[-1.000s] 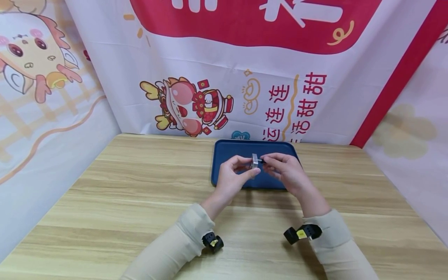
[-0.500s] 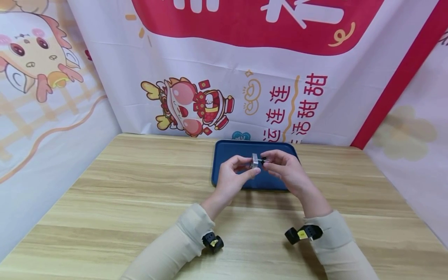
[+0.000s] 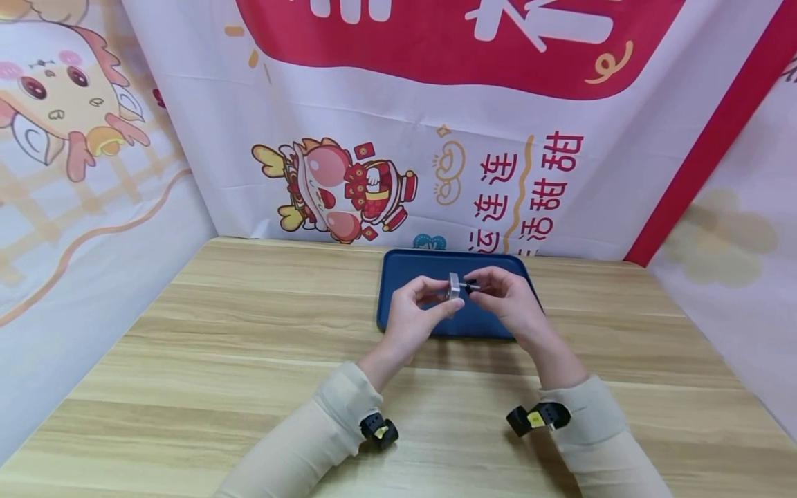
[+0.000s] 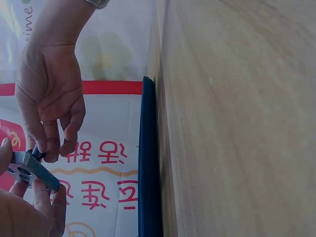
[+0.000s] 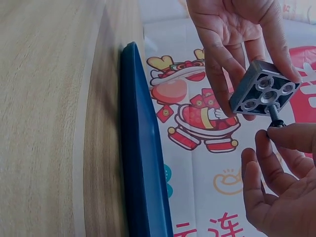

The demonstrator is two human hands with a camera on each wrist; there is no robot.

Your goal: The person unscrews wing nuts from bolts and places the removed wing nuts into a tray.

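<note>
My left hand (image 3: 412, 311) holds a square silver metal block (image 5: 268, 95) by its edges above the blue tray. Several round holes show on the block's face in the right wrist view. From a hole near one corner a thin metal bolt (image 5: 274, 113) sticks out towards my right hand (image 3: 513, 304). A small black piece (image 5: 278, 123), perhaps a nut, sits on the bolt. The thumb and forefinger of my right hand pinch it, while the other fingers hang loosely curled. Fingers partly hide the bolt's far end.
A dark blue shallow tray (image 3: 398, 270) lies on the wood-grain table (image 3: 280, 332), below both hands. Behind it hangs a white and red printed cloth (image 3: 386, 104). A small black camera is strapped to each sleeve cuff.
My right hand's fingers have shifted and regripped about the black piece, baring more of the bolt's end. The left hand and the block stay nearly still.
</note>
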